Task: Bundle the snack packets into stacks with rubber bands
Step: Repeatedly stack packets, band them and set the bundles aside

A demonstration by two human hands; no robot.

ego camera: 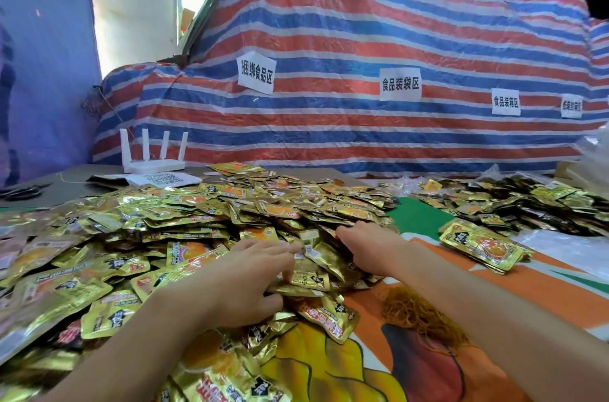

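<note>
Your left hand (250, 276) lies with fingers spread on the heap of shiny gold foil snack packets (184, 217), which covers the table's left and middle. Your right hand (365, 246) digs into the heap's right edge with its fingertips buried, so I cannot tell its grip. Beside that edge, the orange printed table cover (543, 289) holds a tangle of tan rubber bands (418, 312) and a neat stack of gold packets (481, 246).

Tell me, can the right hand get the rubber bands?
Probably yes. The rubber bands lie uncovered on the mat, just under the right wrist; the right hand, on the packet pile, only has to draw back.
</note>
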